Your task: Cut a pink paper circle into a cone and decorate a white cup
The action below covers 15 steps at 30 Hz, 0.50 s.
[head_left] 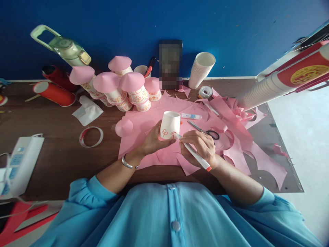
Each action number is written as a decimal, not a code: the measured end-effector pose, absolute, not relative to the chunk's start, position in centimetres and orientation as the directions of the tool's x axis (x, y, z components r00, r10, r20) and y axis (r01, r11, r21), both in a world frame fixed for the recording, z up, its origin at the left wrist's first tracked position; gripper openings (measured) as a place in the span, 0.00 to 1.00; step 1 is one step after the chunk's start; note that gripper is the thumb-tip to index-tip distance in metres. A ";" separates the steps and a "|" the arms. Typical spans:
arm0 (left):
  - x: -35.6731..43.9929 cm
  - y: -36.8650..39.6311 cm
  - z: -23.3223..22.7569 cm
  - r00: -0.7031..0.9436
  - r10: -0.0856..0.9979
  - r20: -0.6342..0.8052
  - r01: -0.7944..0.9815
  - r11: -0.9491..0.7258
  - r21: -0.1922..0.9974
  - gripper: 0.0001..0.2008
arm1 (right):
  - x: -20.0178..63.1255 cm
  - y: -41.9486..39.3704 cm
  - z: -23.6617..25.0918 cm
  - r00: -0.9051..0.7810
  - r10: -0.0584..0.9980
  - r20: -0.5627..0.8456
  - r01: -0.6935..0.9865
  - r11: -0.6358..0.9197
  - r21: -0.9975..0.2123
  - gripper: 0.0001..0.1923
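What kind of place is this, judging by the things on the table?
Probably a craft table at home or in a classroom: cut pink paper, scissors, and paper cups with pink cone tops against a blue wall.

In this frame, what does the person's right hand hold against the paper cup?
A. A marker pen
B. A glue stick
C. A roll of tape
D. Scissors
A: the right hand grips a white marker pen with its tip at the paper cup, which the left hand holds; the scissors lie on the pink paper.

Deep blue wall point(244, 31) behind brown wooden table point(56, 147) (cluttered).
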<state>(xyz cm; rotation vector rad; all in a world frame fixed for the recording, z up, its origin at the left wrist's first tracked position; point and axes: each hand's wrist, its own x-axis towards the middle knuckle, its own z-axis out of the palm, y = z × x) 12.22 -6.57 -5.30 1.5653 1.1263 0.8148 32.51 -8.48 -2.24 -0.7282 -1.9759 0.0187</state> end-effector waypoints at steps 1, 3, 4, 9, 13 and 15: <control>12.2 -6.6 -5.3 0.339 0.940 -0.028 0.252 -0.062 0.966 0.29 | 32.5 -8.5 -2.2 -0.331 0.499 0.801 0.480 0.820 -0.312 0.13; 12.2 -6.6 -5.4 0.338 0.941 -0.024 0.227 -0.056 0.972 0.29 | 32.4 -8.5 -2.2 -0.329 0.503 0.799 0.479 0.818 -0.318 0.13; 12.2 -6.6 -5.5 0.337 0.941 -0.021 0.218 -0.056 0.974 0.29 | 32.4 -8.6 -2.1 -0.328 0.505 0.799 0.478 0.818 -0.321 0.13; 12.2 -6.5 -5.5 0.340 0.940 -0.013 0.199 -0.059 0.978 0.28 | 32.4 -8.7 -2.0 -0.348 0.503 0.791 0.469 0.824 -0.317 0.13; 12.2 -6.5 -5.5 0.340 0.940 -0.005 0.184 -0.061 0.981 0.27 | 32.4 -8.7 -2.1 -0.352 0.511 0.785 0.467 0.822 -0.325 0.12; 12.2 -6.5 -5.4 0.338 0.941 -0.011 0.184 -0.055 0.981 0.28 | 32.4 -8.7 -2.1 -0.348 0.510 0.787 0.467 0.822 -0.326 0.12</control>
